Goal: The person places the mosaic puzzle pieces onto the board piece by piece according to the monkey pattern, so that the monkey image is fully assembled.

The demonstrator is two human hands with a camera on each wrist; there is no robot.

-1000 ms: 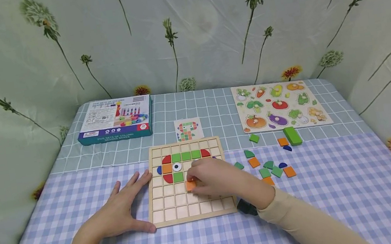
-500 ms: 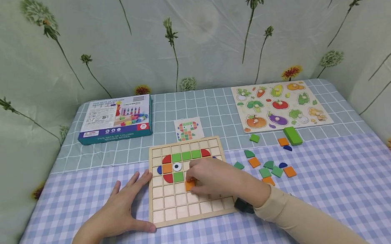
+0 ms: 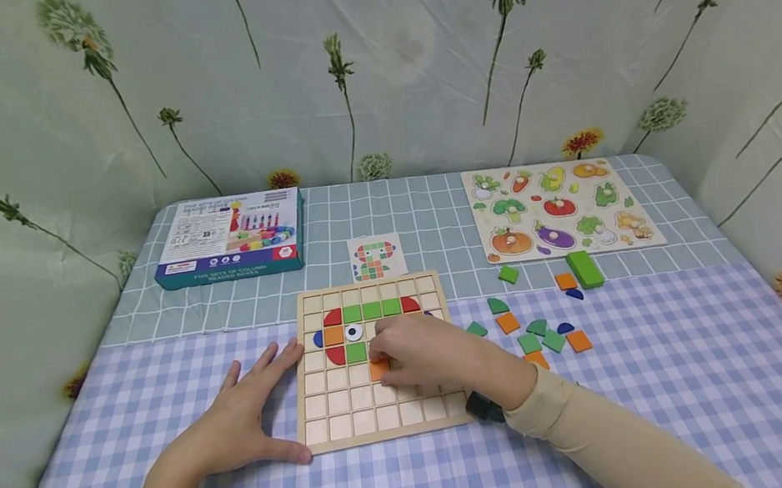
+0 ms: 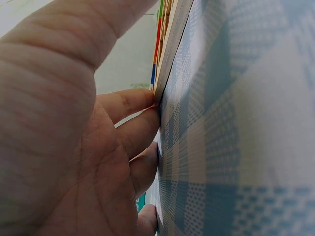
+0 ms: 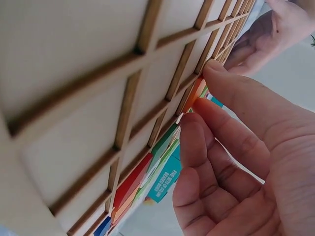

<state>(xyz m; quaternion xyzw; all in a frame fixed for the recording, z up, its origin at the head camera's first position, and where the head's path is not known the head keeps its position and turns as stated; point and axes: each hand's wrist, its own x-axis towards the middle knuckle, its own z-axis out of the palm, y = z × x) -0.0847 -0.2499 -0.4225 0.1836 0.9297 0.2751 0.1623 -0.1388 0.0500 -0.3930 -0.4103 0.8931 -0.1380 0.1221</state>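
Observation:
A wooden grid board lies in front of me with red, green, orange and blue tiles and an eye tile set in its upper rows. My right hand pinches an orange square tile between thumb and fingers at a cell below the green tile. In the right wrist view that orange tile sits at the grid's ribs. My left hand is spread, its fingertips and thumb touching the board's left edge. The right hand covers part of the pattern.
Behind the board lies a picture card. Loose tiles in green, orange and blue are scattered to the right, near a green block. A vegetable puzzle board and a boxed toy stand farther back.
My right hand has shifted very slightly left, still pinching the orange tile at the same cell. The left hand stays at the board's edge.

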